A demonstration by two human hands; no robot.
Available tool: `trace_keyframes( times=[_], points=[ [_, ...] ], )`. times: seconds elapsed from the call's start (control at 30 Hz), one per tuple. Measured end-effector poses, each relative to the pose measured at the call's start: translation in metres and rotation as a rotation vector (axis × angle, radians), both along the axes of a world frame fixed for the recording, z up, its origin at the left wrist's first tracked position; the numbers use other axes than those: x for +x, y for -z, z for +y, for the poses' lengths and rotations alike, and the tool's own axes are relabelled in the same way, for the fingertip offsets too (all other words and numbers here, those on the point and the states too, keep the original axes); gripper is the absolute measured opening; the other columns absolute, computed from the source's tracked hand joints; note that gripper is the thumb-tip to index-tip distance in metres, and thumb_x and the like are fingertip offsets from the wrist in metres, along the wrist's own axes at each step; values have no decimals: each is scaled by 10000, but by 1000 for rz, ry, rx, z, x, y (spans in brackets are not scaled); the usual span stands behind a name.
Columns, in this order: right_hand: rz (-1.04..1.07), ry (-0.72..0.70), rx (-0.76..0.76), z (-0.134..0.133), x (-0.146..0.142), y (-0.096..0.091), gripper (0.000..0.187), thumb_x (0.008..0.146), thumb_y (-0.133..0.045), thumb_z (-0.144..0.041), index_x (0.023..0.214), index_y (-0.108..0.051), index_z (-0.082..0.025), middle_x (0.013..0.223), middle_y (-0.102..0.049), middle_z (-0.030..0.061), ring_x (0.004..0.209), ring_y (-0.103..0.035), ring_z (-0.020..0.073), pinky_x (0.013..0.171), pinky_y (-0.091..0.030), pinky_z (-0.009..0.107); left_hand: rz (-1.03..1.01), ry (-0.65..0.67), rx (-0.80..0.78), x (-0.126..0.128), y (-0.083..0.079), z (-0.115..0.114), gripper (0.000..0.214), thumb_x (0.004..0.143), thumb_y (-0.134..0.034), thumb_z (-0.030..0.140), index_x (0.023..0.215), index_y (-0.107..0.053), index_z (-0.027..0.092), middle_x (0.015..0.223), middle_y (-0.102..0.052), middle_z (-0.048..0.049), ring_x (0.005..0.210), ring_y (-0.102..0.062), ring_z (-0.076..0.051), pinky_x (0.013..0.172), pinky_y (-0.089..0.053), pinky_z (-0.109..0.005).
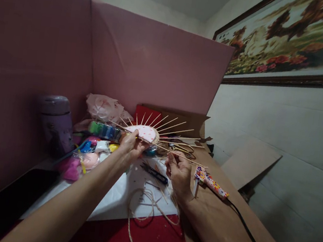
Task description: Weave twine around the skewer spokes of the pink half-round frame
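Observation:
A half-round piece covered in pink dotted fabric (148,133) has thin wooden sticks (175,129) fanning out from its curved edge, with twine wound along that edge. My left hand (131,145) grips it by the near side, thumb on top of the fabric. To its right, my right hand (178,171) is closed, thumb and fingers pinched at the twine beside the lowest stick. Exactly where the twine passes through the fingers is hidden. Loose twine (150,206) lies in loops below the hands and trails toward me.
Thread snips (155,173) lie on white paper (108,205). A flowered glue gun (211,183) with a black cord rests on cardboard (243,219) at right. Bagged coloured clay (91,160) and a purple flask (57,123) stand left. Pink boards (157,65) rise behind.

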State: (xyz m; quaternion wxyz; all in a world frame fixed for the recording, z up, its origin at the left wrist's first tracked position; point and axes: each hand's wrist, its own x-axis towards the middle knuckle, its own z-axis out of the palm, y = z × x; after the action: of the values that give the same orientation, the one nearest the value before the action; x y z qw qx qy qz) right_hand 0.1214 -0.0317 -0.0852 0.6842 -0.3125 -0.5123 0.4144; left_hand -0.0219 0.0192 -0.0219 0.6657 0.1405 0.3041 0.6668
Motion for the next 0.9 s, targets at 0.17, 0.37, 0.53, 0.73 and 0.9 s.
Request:
trace_keyframes(
  times=[0.17,0.37,0.53,0.73,0.9],
  points=[
    [16,27,-52,2,1,-1,241,721,-631,-391,775,-522,-182,559,-496,-57,364,-320,29,322,-227,155,28,65,23,1,4,0,171,740,-507,-22,829,-558,115,727,-624,-68,606,-616,-149,568,-549,-296],
    [-11,-130,-108,-4,4,-11,231,695,-641,-350,756,-501,-176,476,-363,-95,356,-226,19,332,-140,150,20,137,66,-3,7,0,114,778,-512,61,870,-557,112,736,-613,-74,630,-617,-155,603,-550,-328],
    [-21,-188,-71,-5,5,-13,204,695,-633,-320,752,-505,-172,475,-331,-99,359,-202,20,341,-123,168,31,158,93,-5,8,-1,112,794,-496,73,881,-554,114,712,-618,-67,636,-617,-164,615,-547,-363],
    [-8,-137,-49,-3,6,-11,165,692,-637,-289,752,-549,-163,470,-363,-93,360,-195,23,345,-117,184,71,108,74,0,-1,-9,124,798,-486,61,883,-551,123,684,-613,-44,597,-605,-143,605,-546,-332],
    [-31,-101,-26,-2,7,-10,151,694,-634,-285,764,-599,-156,469,-396,-80,369,-206,30,358,-150,194,66,106,76,2,-3,-13,113,801,-481,62,865,-551,123,668,-611,-43,564,-598,-138,564,-541,-307]
  ],
)
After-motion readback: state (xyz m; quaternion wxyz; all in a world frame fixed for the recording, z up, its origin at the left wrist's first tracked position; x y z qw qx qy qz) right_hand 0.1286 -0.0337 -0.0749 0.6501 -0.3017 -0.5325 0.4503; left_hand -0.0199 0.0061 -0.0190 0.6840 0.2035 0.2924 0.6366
